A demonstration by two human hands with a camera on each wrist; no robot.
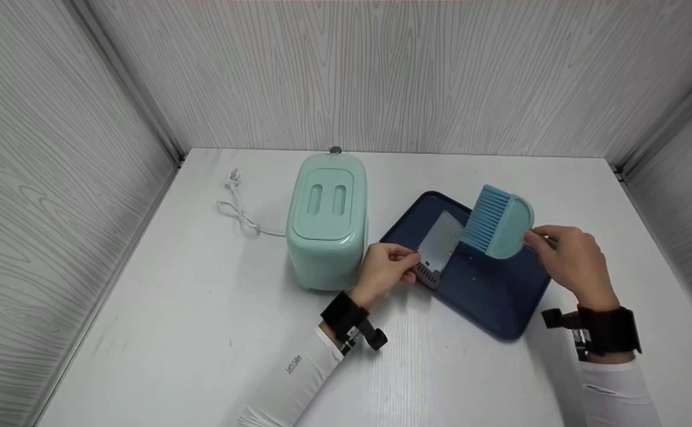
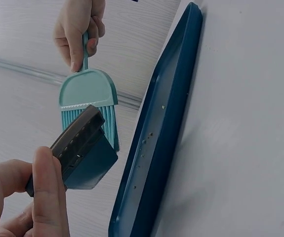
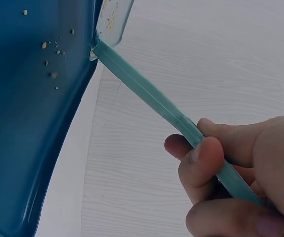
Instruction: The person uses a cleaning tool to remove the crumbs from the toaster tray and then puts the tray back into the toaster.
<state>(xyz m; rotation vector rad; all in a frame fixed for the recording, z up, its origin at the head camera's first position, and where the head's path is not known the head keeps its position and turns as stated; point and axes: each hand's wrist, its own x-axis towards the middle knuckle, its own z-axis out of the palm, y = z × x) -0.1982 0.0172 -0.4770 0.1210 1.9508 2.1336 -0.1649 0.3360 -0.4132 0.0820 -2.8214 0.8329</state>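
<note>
My left hand [image 1: 384,270] pinches the dark grey slotted end of a thin toaster crumb tray [image 1: 439,237], tilted over the left part of a navy serving tray [image 1: 500,302]. Yellowish crumbs lie on the crumb tray's plate, as the right wrist view shows. By its narrow handle, my right hand [image 1: 580,261] grips a mint-green hand brush [image 1: 512,228]. The brush's blue bristles [image 2: 109,123] reach to the edge of the crumb tray. Loose crumbs [image 3: 44,45] are scattered on the navy tray.
Left of the navy tray stands a mint-green toaster [image 1: 328,261] with a lid over its top. Its white cord and plug [image 1: 236,201] lie on the white table [image 1: 174,308]. Wood-grain panels [image 1: 346,71] close off the back and both sides.
</note>
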